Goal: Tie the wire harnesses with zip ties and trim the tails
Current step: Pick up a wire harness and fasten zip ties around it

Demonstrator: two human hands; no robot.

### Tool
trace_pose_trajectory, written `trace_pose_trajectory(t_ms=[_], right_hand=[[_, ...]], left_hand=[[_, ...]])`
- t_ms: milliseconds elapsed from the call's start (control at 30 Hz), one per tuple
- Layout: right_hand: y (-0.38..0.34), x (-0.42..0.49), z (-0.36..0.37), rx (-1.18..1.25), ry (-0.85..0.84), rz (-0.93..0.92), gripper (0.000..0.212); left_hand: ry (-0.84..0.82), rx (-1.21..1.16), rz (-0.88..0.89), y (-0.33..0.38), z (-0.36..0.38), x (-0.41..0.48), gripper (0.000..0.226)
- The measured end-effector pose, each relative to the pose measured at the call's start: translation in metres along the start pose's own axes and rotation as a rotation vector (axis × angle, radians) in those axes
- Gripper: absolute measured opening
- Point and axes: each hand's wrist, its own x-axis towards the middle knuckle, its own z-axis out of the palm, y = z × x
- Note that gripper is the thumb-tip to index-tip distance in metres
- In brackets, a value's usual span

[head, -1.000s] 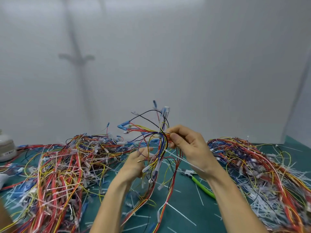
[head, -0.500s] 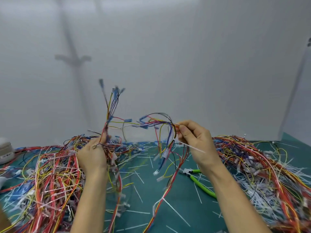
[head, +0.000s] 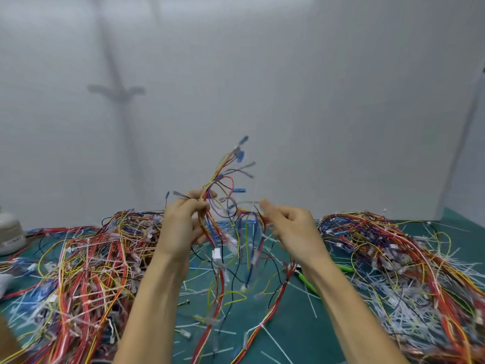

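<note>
green desk (head: 309, 345) heaped with loose wiring on both sides, white wall behind: the left hand (head: 181, 224), out wide with one branch half a second ago, has swung back to centre and grips the wire harness (head: 211, 229) close beside the right hand (head: 291, 227), which pinches its other branch, raised above the desk. blur hides any zip tie. the branches look gathered for tying; green cutters (head: 306, 281) lie under the right wrist.
</note>
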Motion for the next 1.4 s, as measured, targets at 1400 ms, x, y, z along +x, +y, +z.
trace_pose_trajectory(t_ms=[1400], right_hand=[[-0.016,0.002,-0.030,0.261,0.001,-0.151,0.038]], left_hand=[[0.228,0.139,0.179,-0.008,-0.003,0.008,0.015]])
